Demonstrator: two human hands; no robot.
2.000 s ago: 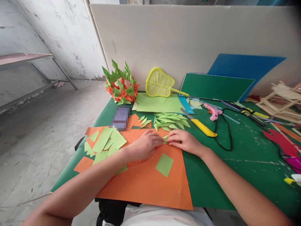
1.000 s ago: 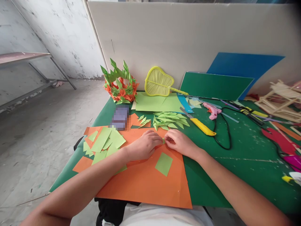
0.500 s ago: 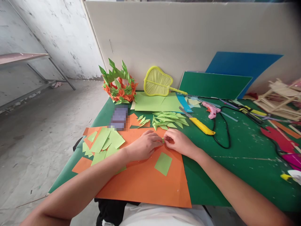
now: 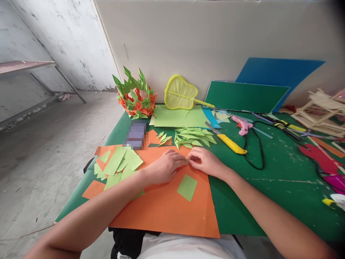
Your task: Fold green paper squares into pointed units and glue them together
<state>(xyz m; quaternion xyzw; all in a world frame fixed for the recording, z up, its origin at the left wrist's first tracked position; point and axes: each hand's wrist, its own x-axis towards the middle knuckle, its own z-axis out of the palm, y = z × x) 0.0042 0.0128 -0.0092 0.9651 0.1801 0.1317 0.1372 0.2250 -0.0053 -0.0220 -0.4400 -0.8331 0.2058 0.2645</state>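
Observation:
My left hand (image 4: 167,165) and my right hand (image 4: 202,160) meet over an orange sheet (image 4: 167,212), fingertips pinched together. Between them is a small piece of light green paper (image 4: 187,160), mostly hidden by the fingers. Just below lies a flat green paper square (image 4: 187,187). Beyond my hands rests a pile of folded green paper leaves (image 4: 192,136), with a few more folded leaves (image 4: 163,138) to its left. Loose green paper pieces (image 4: 118,163) are heaped left of my left hand, partly behind my forearm.
A yellow utility knife (image 4: 230,144) lies right of the leaves, its blade bare. Behind it sits a pink glue gun (image 4: 242,126) with a looping black cord. An orange and green paper crown-like piece (image 4: 137,95) stands at the back left, near a yellow fan (image 4: 181,92).
Almost nothing differs. Both hands stay at the same spot with the small green paper, and only the fingers shift slightly.

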